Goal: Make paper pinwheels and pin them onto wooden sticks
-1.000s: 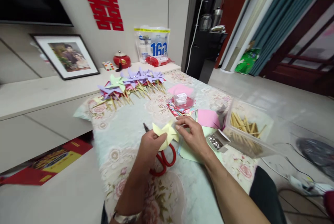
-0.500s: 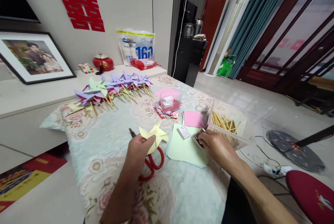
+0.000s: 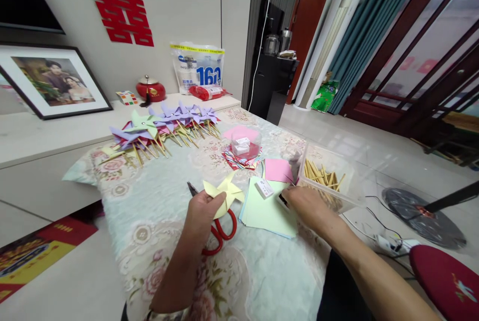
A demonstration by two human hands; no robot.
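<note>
My left hand (image 3: pixel 204 211) pinches a pale yellow paper pinwheel (image 3: pixel 231 192) between thumb and fingers, above the red-handled scissors (image 3: pixel 226 229) lying on the cloth. My right hand (image 3: pixel 305 204) is over a small dark-filled box (image 3: pixel 283 200) at the right edge of the green paper sheets (image 3: pixel 264 216). Its fingertips are bunched together and dip toward the box, mostly covering it; whether anything is between them is hidden. A small white box (image 3: pixel 264 188) lies on the green sheets, close to some pink paper (image 3: pixel 278 170).
Finished pinwheels (image 3: pixel 149 126) on sticks lie at the back left. A clear tub (image 3: pixel 348 199) of wooden sticks (image 3: pixel 322 176) stands at the right. A round clear container (image 3: pixel 253 147) rests on patterned paper (image 3: pixel 235 163). The floral tablecloth (image 3: pixel 160 206) covers the table.
My right hand's fingers have moved slightly left and down over the small dark-filled box, covering more of it. My left hand keeps holding the yellow pinwheel. The view has shifted slightly.
</note>
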